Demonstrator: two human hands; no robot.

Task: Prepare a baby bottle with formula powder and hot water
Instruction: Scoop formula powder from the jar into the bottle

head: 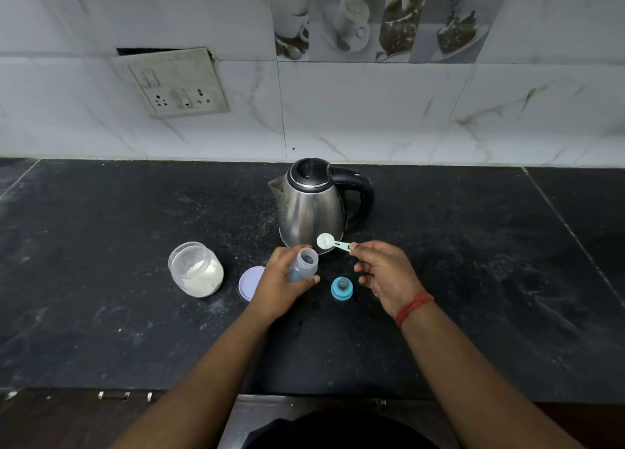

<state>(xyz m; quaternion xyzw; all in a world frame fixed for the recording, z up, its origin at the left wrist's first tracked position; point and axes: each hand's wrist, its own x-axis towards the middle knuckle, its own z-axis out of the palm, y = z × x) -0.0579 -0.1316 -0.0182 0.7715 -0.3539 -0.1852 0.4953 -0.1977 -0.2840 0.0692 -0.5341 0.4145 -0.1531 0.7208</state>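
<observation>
Left hand [282, 281] grips bottle [302, 264] | right hand [385, 272] pinches scoop [333, 242] beside kettle [311, 208]

Single head-worn wide-angle view, looking forward and steeply down from close above onto a dark countertop [473, 279], tiled wall [372, 110] behind it.

We see two bare forearms with no sleeves, the left hand [282, 283] wearing nothing. On the right wrist sits a red braided thread band [413, 308] (wound in several strands), just below the right hand [385, 272].
</observation>
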